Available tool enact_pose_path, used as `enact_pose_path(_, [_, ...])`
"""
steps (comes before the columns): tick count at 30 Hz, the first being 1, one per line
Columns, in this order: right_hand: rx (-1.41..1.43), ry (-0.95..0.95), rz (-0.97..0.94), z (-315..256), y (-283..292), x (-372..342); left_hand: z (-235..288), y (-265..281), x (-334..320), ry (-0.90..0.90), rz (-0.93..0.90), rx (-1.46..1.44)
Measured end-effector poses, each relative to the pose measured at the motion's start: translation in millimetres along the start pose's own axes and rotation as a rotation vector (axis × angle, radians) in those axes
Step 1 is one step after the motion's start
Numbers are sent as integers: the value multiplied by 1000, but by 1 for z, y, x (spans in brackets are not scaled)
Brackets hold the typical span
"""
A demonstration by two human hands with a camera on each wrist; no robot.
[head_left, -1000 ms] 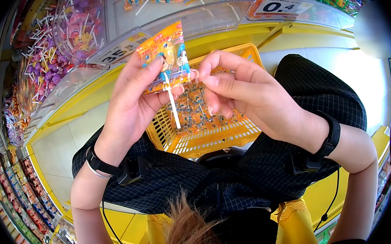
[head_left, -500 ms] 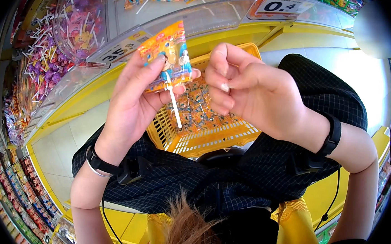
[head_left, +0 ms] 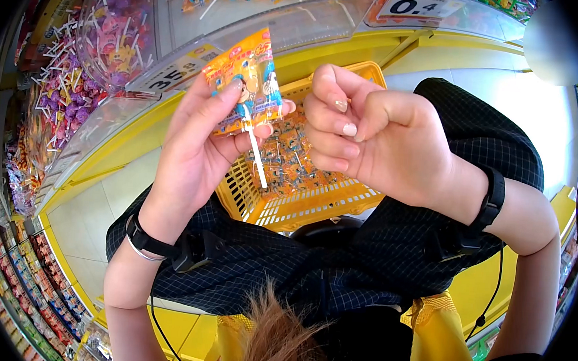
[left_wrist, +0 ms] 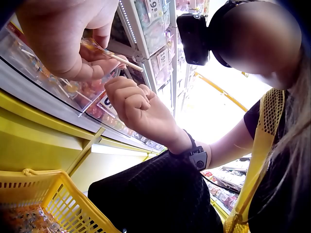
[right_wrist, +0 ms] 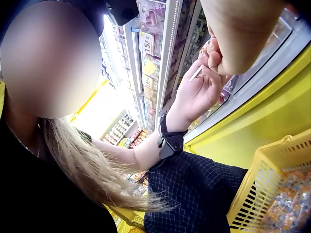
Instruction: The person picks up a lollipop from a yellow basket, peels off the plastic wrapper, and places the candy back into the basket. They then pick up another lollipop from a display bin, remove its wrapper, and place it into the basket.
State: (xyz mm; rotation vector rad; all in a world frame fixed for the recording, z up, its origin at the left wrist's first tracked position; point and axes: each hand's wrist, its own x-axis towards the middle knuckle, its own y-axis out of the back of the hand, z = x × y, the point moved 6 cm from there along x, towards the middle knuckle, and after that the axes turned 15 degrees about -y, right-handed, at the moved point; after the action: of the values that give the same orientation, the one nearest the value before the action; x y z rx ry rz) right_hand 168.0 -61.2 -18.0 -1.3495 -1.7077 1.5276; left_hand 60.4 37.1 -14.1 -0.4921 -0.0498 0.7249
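A flat, orange-and-blue wrapped lollipop (head_left: pixel 242 76) is held up left of the frame's centre, its white stick (head_left: pixel 258 158) slanting down. The left hand (head_left: pixel 195 130) grips it, thumb across the wrapper's front and fingers behind. The right hand (head_left: pixel 396 138), just right of centre, is curled into a loose fist and looks empty.

The lollipop is probably very light: thin, slick, crinkly film that bends easily around a hard candy that could crack if squeezed. The stiff stick or the candy's middle should give the surest hold; the film's edges would slip.

Beneath the hands, a yellow slatted plastic basket (head_left: pixel 314 210) carries many small orange packets (head_left: pixel 300 164) between dark checked knees. Clear plastic bins (head_left: pixel 306 37) line the top of the frame, purple lollipops (head_left: pixel 69 108) fill the upper left, and pale floor tiles (head_left: pixel 85 223) show at left.
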Motion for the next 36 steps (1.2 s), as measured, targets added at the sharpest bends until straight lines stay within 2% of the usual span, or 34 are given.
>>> enact_pose_path(36, [-54,22,-26,2,-3,1,-1,1,-1,19,32,0])
